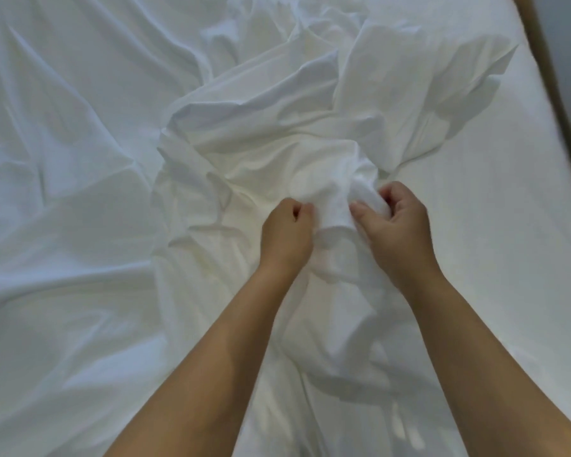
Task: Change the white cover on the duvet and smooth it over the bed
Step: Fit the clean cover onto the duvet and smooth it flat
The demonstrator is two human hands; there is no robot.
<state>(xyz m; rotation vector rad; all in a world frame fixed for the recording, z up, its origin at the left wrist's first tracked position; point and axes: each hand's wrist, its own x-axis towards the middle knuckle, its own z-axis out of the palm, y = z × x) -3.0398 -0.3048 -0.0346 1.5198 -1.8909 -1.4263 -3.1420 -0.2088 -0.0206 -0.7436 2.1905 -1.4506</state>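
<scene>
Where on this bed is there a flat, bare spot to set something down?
The smooth strip along the right, between the rumpled white cover and the wooden edge, is flat and free. The middle is crowded: the left hand and right hand grip a bunched fold there. The left side lies in low wrinkles.

Both my hands are out in front of me, bare forearms reaching over the bed. My left hand (pixel 285 232) and right hand (pixel 398 222) sit close together, fingers curled, each gripping the same bunched-up bit of the white cover (pixel 277 133), which puffs up between them. The rest of the cover is a crumpled mess, spreading away from me and off to the left in big folds. On the right there's smooth white mattress (pixel 515 245), and a wooden edge (pixel 551 80) runs along it at the far right.
</scene>
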